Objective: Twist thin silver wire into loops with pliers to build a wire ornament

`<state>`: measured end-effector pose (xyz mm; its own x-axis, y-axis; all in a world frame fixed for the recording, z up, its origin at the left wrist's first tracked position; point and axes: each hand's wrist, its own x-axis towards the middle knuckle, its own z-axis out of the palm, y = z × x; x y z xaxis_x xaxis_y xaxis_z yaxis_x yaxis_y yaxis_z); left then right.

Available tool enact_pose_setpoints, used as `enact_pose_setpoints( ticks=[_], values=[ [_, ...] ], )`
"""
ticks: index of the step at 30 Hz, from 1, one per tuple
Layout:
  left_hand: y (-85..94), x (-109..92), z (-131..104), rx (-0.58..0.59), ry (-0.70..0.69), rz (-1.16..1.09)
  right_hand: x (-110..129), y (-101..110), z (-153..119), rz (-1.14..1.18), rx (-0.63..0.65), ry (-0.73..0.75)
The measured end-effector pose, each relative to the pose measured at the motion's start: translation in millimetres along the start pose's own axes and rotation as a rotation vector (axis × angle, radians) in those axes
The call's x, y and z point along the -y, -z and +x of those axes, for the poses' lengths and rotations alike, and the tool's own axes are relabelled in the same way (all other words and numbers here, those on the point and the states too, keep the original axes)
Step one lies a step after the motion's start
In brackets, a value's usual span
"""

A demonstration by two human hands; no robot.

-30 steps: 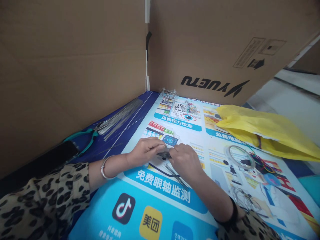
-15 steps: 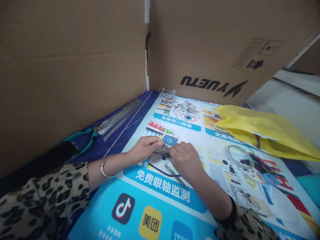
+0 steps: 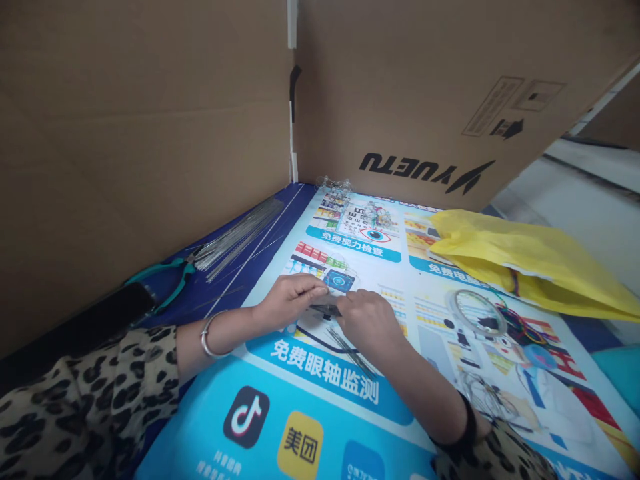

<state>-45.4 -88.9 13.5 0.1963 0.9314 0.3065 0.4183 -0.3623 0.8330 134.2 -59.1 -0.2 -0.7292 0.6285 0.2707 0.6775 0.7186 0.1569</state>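
Presently we find the left hand [image 3: 289, 301] and the right hand [image 3: 369, 320] meeting over a printed poster [image 3: 320, 413] on the table, fingers of both pinched on a small dark piece [image 3: 326, 310] held just above the sheet. We judge the work midway: loose dark wires [image 3: 353, 352] lie beside the right hand, a wire bundle [image 3: 240, 235] and pliers [image 3: 170, 277] sit untouched, and finished-looking clear pieces [image 3: 336, 185] rest far back.

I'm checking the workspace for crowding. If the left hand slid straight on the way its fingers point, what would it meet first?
The left hand points right, so it would probably meet the right hand first, across the small dark piece they both pinch.
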Motion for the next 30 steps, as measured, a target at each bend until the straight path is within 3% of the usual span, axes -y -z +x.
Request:
enact_pose_setpoints(
  ticks=[4,10,14,20,25,30],
  values=[
    [1.2,1.5,-2.0,0.004,-0.147,0.129,-0.8,4.5,1.3,0.032,0.086,-0.022],
    [-1.8,9.2,-3.7,0.079,-0.214,0.222,-2.6,5.7,2.7,0.072,0.166,-0.028],
    [-2.5,7.8,-1.4,0.072,-0.120,0.196,-4.3,1.6,2.9,0.055,0.129,-0.008],
    [9.4,8.3,0.6,-0.049,0.119,0.199,-8.0,-2.2,1.7,0.013,0.000,-0.007],
    [24.1,9.6,1.0,0.167,0.199,0.306,-9.6,-6.2,1.3,0.017,-0.032,-0.035],
    [37.9,11.9,-2.2,0.129,0.194,0.363,-9.7,-6.1,0.2,0.007,-0.027,-0.031]
  ],
)
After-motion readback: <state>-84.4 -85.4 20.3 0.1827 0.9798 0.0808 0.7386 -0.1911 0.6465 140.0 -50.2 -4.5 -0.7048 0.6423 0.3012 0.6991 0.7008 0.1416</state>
